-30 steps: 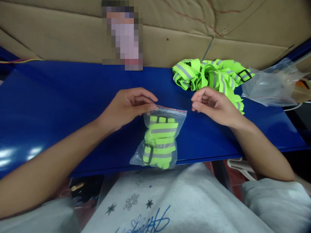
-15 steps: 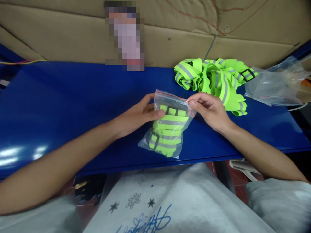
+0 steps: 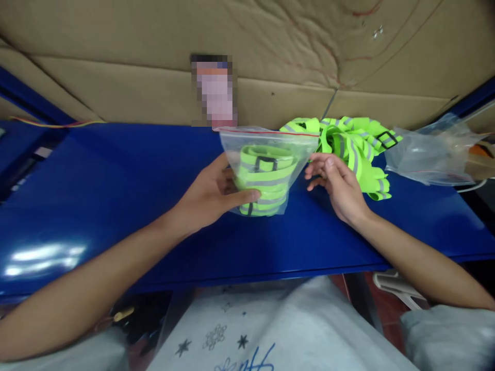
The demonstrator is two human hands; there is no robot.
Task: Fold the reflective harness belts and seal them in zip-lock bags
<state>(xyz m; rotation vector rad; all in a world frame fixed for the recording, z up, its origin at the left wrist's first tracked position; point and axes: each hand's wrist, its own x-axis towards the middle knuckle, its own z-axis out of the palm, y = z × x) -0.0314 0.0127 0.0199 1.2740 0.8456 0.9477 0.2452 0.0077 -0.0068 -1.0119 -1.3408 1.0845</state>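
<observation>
A clear zip bag [image 3: 297, 149] with a red line along its top edge stands upright over the blue table. Rolled neon-yellow straps [image 3: 266, 178] with grey stripes and black buckles lie inside it. My left hand [image 3: 220, 190] grips the bag from its left side, thumb across the front and the other fingers partly hidden behind. Just right of the bag, my right hand [image 3: 336, 180] is apart from it, fingers loosely curled and spread with nothing held.
Behind my right hand lies a loose pile of neon straps [image 3: 359, 149]. Empty clear bags [image 3: 429, 154] are at the right. A pixelated upright object [image 3: 216, 95] leans on the cardboard [image 3: 154, 93] behind the blue table [image 3: 116, 175].
My right hand has let go of the bag's top corner. The bag has tilted more upright, its top edge now higher and wider in view. The camera view has also shifted.
</observation>
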